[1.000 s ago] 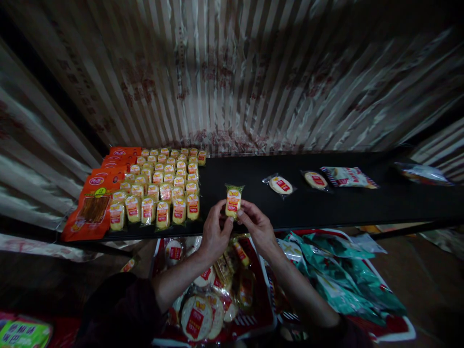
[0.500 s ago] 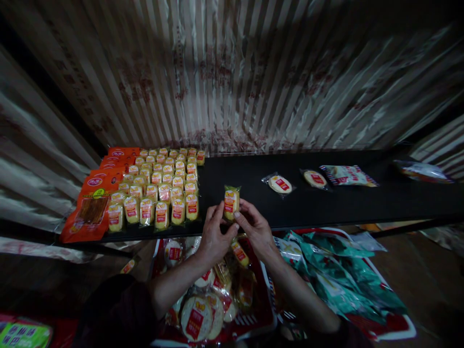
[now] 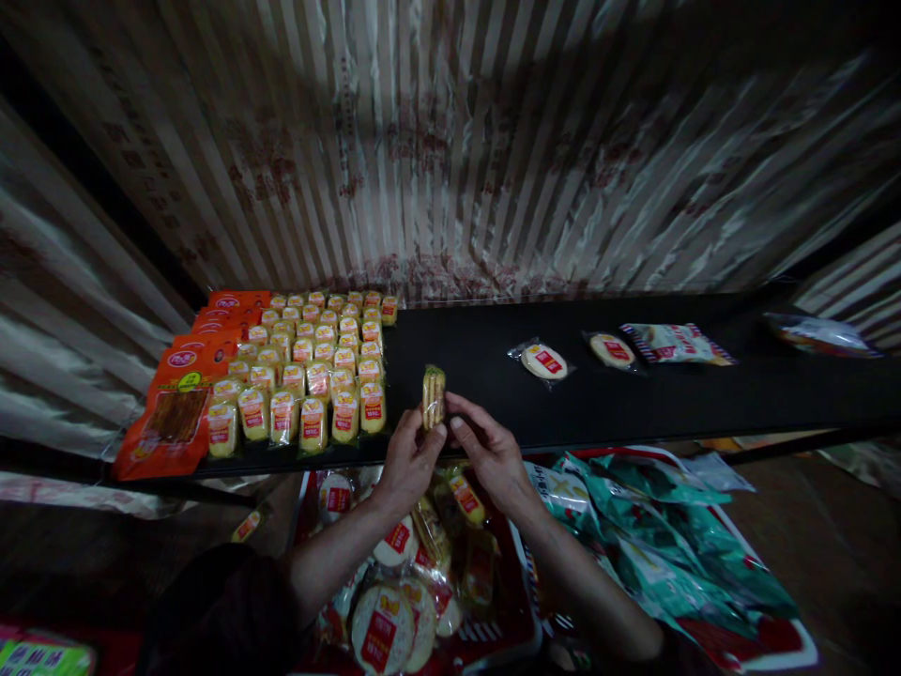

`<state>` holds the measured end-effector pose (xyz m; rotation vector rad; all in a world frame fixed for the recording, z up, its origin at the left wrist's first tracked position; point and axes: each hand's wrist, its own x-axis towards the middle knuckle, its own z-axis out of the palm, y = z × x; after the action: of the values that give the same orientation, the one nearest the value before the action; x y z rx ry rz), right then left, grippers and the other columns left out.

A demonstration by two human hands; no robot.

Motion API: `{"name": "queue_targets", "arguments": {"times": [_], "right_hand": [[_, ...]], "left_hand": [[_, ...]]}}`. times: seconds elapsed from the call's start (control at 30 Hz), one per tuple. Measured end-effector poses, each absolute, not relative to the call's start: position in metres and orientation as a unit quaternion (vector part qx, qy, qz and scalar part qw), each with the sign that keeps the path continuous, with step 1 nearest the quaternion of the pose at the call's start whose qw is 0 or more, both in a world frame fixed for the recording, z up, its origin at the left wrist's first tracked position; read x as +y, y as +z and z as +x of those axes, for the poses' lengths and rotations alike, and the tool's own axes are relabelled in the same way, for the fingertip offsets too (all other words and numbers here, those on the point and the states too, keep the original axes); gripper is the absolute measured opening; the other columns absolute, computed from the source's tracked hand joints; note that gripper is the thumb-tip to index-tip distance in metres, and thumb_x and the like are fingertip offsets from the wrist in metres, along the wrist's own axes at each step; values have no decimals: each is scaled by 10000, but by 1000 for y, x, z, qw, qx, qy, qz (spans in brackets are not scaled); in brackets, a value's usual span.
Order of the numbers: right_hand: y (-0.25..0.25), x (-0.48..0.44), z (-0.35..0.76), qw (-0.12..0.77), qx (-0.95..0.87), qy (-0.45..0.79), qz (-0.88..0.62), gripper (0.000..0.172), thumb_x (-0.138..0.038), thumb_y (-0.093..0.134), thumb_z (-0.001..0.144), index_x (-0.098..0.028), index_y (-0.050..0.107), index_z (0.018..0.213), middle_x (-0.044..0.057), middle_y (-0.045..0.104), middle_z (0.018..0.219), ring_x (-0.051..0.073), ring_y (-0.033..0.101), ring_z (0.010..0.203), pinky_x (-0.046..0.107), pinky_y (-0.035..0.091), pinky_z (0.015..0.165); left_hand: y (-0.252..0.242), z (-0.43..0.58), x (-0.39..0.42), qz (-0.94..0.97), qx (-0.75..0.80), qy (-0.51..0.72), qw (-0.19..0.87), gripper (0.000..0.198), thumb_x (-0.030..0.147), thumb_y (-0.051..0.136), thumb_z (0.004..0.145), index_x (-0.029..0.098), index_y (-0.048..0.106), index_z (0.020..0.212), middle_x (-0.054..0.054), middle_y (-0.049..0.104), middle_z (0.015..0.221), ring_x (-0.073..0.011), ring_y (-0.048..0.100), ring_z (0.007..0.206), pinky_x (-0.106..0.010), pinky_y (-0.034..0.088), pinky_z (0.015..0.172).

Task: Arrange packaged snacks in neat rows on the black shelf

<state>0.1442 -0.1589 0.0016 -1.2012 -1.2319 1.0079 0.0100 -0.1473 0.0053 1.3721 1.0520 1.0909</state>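
A small clear-wrapped packet of biscuits (image 3: 435,398) stands upright, its stacked edges toward me, above the shelf's front part. My left hand (image 3: 410,460) is closed on it, thumb in front and fingers at its left side. Close on the right is my right hand (image 3: 493,457), thumb and fingers apart, the index fingertip at the packet's right edge. To the left, rows of like biscuit packets (image 3: 313,424) stand on the black shelf (image 3: 465,343). Below my hands, a red basket (image 3: 503,648) holds more biscuit packets and round wrapped crackers (image 3: 382,627).
Orange snack bags (image 3: 169,413) overlap at the shelf's left end. Farther right lie two round wrapped crackers (image 3: 544,361), a striped bag (image 3: 678,344) and another shiny packet (image 3: 820,335). A second basket (image 3: 788,648) holds green bags (image 3: 668,554). Striped fabric (image 3: 450,150) hangs behind.
The biscuit packet has turned from its labelled face to its edge and moved slightly left. My right fingers have loosened from around it, while my left hand keeps its hold.
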Motion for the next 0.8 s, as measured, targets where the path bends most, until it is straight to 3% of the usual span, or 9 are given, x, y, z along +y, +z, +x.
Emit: {"name": "queue_targets", "arguments": {"times": [0.07,0.17,0.37,0.6,0.7,0.8], "right_hand": [[1,-159,145,540,-524,419,-509,366,-394,601,829,-272,640,1172,60,634,1152,175,638,879,296,556,715],[1,-159,146,537,-537,405,-509,351,-368,602,829,-277,643,1165,51,631,1105,146,629,786,305,551,728],[1,-159,147,533,-553,393,-505,320,-339,586,840,-278,642,1148,51,611,1079,164,624,858,299,554,722],[4,-159,145,522,-581,351,-516,309,-335,549,868,-272,626,1160,62,598,1116,184,617,926,335,547,784],[8,-160,145,508,-611,288,-534,309,-352,541,871,-267,635,1152,69,600,1097,211,576,1041,380,500,903],[12,-161,143,495,-617,279,-544,325,-382,529,876,-271,627,1165,72,592,1107,212,572,1044,372,499,904]], "left_hand": [[6,10,-148,529,402,458,591,363,367,518,857,170,579,1156,-71,629,1070,-202,589,986,-336,465,909],[7,11,-149,466,369,481,644,376,392,562,839,189,575,1156,-65,630,1137,-213,574,1059,-343,452,951],[4,12,-148,406,363,494,678,404,430,631,790,188,595,1111,-69,639,1088,-214,592,1004,-371,485,908],[4,12,-149,385,353,496,693,422,436,646,779,201,597,1126,-67,626,1170,-231,571,1089,-377,471,945],[7,11,-150,418,370,484,674,432,422,613,807,204,579,1179,-69,615,1228,-234,556,1141,-373,435,997],[8,10,-150,478,363,480,640,478,376,552,854,218,498,1302,-53,536,1356,-220,473,1263,-365,340,1092]]}}
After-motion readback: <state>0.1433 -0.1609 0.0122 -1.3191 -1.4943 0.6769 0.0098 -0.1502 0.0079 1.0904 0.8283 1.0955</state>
